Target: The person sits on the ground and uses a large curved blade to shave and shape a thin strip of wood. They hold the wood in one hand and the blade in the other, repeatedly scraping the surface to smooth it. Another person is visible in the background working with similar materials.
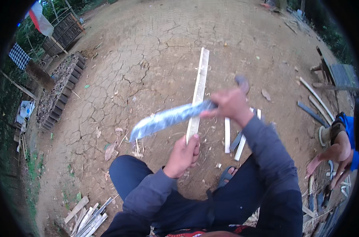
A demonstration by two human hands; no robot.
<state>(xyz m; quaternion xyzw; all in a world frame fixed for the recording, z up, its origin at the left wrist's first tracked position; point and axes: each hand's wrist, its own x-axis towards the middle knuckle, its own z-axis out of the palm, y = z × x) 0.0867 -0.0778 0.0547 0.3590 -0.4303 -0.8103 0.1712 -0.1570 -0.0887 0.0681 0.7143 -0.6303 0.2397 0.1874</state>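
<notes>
My left hand is closed round the near end of a long, pale bamboo strip, which points away from me over the dirt. In my right hand is the dark handle of a machete, its curved end showing past the fist. The broad blade reaches leftward across the strip; whether it touches the strip I cannot tell. The blade and right hand are slightly blurred by motion. Just right of the strip, several pale strips lie on the ground near my sandalled foot.
A pile of split strips lies at the lower left. On the right a person in blue crouches among bamboo poles. Cracked dirt stretches ahead, with a bordered bed at the left and a flag on a stick beyond.
</notes>
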